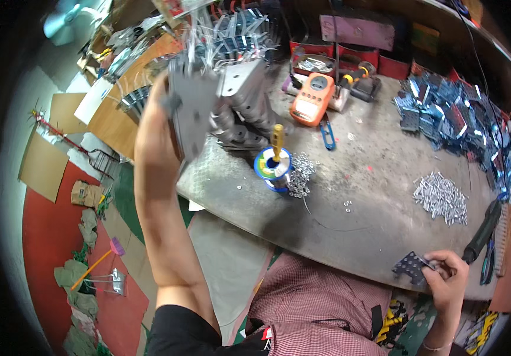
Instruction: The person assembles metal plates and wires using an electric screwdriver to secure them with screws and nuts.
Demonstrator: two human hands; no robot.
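Note:
My left hand (156, 127) is raised at the far left of the workbench, closed around a grey metal plate part (191, 113) that is blurred by motion; its fingers are partly hidden behind the part. Beside it stand more grey metal parts with round barrels (238, 127). At the near right edge, my right hand (447, 279) pinches a small black plate dotted with light spots (411, 268) between thumb and fingers. A solder spool (274, 168) with a yellow-handled tool (277, 141) upright in its centre sits next to small nuts (302, 175). A pile of screws (440, 199) lies beyond my right hand.
An orange meter (312, 99) and a blue cutter (327, 133) lie at the back of the workbench (362, 178). Blue film-covered plates (445, 113) are heaped at the far right. A dark-handled tool (482, 234) and pliers (488, 261) lie along the right edge.

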